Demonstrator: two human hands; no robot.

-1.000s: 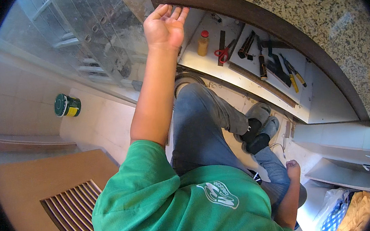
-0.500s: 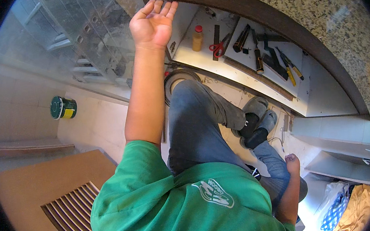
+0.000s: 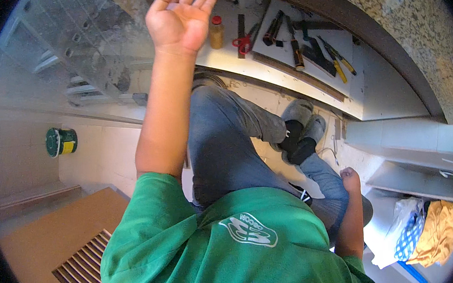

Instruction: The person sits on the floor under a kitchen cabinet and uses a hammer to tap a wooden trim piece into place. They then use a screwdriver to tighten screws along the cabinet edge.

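1. Rests the right hand (image 3: 350,178), curled into a loose fist, just beside the gray trousers (image 3: 226,136).
2. Holds the left hand (image 3: 179,24) up high, palm showing, fingers spread wide, against the dark edging (image 3: 352,13) along the front of the speckled stone table (image 3: 387,3); probably touching, but hard to see so near the rim of the view.
3. Below the edging, on a white shelf (image 3: 214,59): a red-capped bottle (image 3: 217,36), then red-handled scissors (image 3: 241,44).
4. Right of those, a dark-handled tool (image 3: 298,57) and a yellow-handled tool (image 3: 340,69).
5. Well apart, far left: a green bucket (image 3: 61,142).
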